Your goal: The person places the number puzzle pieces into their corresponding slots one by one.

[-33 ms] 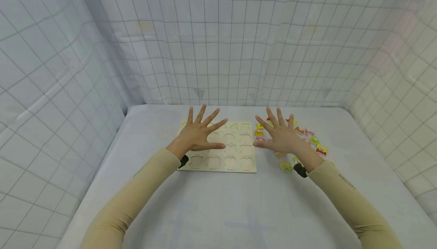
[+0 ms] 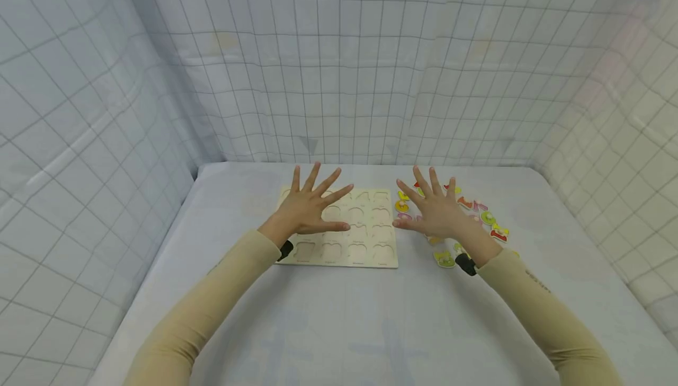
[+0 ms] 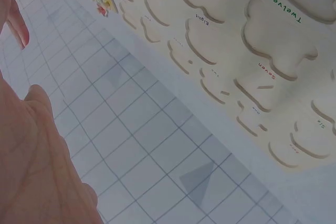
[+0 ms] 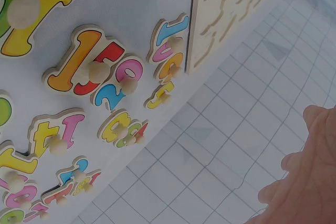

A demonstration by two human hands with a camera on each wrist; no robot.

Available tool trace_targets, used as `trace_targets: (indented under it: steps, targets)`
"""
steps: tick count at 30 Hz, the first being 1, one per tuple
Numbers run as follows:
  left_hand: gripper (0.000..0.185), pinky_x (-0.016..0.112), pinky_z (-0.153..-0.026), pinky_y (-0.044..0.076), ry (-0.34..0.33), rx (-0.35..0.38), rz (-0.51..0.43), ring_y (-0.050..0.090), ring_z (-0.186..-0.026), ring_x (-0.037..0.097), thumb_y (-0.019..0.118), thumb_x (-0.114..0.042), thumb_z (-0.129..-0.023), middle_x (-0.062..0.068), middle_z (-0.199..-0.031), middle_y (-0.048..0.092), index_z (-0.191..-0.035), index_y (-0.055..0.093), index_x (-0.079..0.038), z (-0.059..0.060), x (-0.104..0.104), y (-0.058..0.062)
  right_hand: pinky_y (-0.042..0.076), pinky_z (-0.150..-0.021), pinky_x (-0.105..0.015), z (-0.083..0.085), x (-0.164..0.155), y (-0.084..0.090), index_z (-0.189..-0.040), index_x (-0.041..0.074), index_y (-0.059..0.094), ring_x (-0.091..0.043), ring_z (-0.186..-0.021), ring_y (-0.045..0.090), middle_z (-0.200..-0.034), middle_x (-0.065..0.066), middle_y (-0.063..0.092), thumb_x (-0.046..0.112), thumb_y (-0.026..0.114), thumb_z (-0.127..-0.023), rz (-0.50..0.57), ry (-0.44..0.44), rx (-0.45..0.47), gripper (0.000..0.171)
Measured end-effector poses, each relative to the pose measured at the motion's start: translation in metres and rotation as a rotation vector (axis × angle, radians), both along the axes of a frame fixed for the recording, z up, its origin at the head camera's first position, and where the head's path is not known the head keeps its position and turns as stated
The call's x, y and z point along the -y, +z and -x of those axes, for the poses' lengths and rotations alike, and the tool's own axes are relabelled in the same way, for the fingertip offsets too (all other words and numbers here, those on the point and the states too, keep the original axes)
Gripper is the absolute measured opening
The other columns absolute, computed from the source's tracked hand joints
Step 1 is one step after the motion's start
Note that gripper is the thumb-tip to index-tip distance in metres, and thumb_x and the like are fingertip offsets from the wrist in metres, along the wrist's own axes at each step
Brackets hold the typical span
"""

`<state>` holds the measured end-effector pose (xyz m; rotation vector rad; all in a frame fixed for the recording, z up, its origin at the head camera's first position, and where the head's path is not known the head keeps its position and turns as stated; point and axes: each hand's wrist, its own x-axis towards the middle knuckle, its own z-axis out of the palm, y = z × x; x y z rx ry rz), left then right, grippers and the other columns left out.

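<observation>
Gridded curtains ring the bench; left hand, fingers splayed wide, hovers over the puzzle board; right hand, equally spread, hovers above the number pieces, nearer them

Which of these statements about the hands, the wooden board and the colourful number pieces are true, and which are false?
1. Both hands are spread open, holding nothing. True: the left hand and right hand have straight fingers.
2. The puzzle board is full of pieces. False: its slots show empty.
3. The number pieces lie loose beside the board, on the right hand's side. True.
4. The left hand is over the number pieces. False: it is over the board.
</observation>
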<state>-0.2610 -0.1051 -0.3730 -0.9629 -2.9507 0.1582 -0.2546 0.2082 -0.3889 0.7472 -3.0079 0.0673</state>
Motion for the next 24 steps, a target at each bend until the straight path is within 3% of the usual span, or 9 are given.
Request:
trace_targets:
  steps: [9, 13, 16, 19, 21, 24]
  targets:
    - [0.089, 0.065, -0.101, -0.012, 0.033, 0.009, -0.011, -0.028, -0.135, 0.034, 0.023, -0.086, -0.078, -0.002, -0.158, -0.013, -0.151, 0.001, -0.04, 0.003, 0.001, -0.007, -0.005, -0.097, -0.073, 0.005, -0.004, -0.006, -0.154, 0.024, 0.013, -0.043, -0.138, -0.015, -0.157, -0.016, -0.006, 0.075, 0.04, -0.084, 0.016, 0.011, -0.02, 0.091]
    - [0.095, 0.065, -0.102, -0.011, 0.081, 0.075, -0.118, -0.024, -0.136, 0.034, 0.031, -0.085, -0.078, 0.001, -0.157, -0.013, -0.152, -0.005, -0.035, -0.001, 0.014, -0.012, 0.003, -0.103, -0.067, 0.011, -0.017, -0.011, -0.149, 0.016, 0.032, -0.042, -0.14, 0.003, -0.156, -0.016, 0.013, 0.069, 0.041, -0.089, 0.097, -0.038, 0.004, 0.081]
    - [0.104, 0.065, -0.102, -0.011, 0.135, 0.141, -0.2, -0.019, -0.138, 0.036, 0.039, -0.083, -0.077, 0.005, -0.157, -0.013, -0.152, -0.009, -0.028, -0.007, 0.035, -0.02, 0.016, -0.104, -0.063, 0.015, -0.036, -0.012, -0.138, 0.008, 0.05, -0.042, -0.135, 0.026, -0.147, -0.019, 0.035, 0.059, 0.045, -0.094, 0.216, -0.123, 0.038, 0.068]
    - [0.113, 0.064, -0.102, -0.012, 0.203, 0.212, -0.261, -0.015, -0.139, 0.037, 0.047, -0.081, -0.076, 0.01, -0.157, -0.011, -0.152, -0.01, -0.021, -0.015, 0.063, -0.029, 0.034, -0.095, -0.06, 0.018, -0.06, -0.013, -0.126, 0.003, 0.06, -0.043, -0.122, 0.043, -0.134, -0.022, 0.049, 0.05, 0.047, -0.096, 0.34, -0.237, 0.067, 0.058]
    - [0.117, 0.064, -0.102, -0.012, 0.249, 0.257, -0.296, -0.013, -0.139, 0.039, 0.051, -0.079, -0.075, 0.014, -0.157, -0.008, -0.153, -0.008, -0.015, -0.021, 0.083, -0.038, 0.041, -0.087, -0.057, 0.018, -0.077, -0.015, -0.122, 0.002, 0.063, -0.042, -0.113, 0.05, -0.126, -0.023, 0.055, 0.045, 0.05, -0.097, 0.405, -0.318, 0.101, 0.051]
    - [0.12, 0.064, -0.102, -0.012, 0.316, 0.324, -0.327, -0.011, -0.139, 0.041, 0.052, -0.078, -0.076, 0.018, -0.156, -0.007, -0.152, -0.008, -0.008, -0.029, 0.109, -0.052, 0.046, -0.075, -0.051, 0.018, -0.1, -0.021, -0.114, 0.0, 0.066, -0.039, -0.1, 0.055, -0.116, -0.023, 0.059, 0.035, 0.056, -0.096, 0.421, -0.394, 0.114, 0.04]
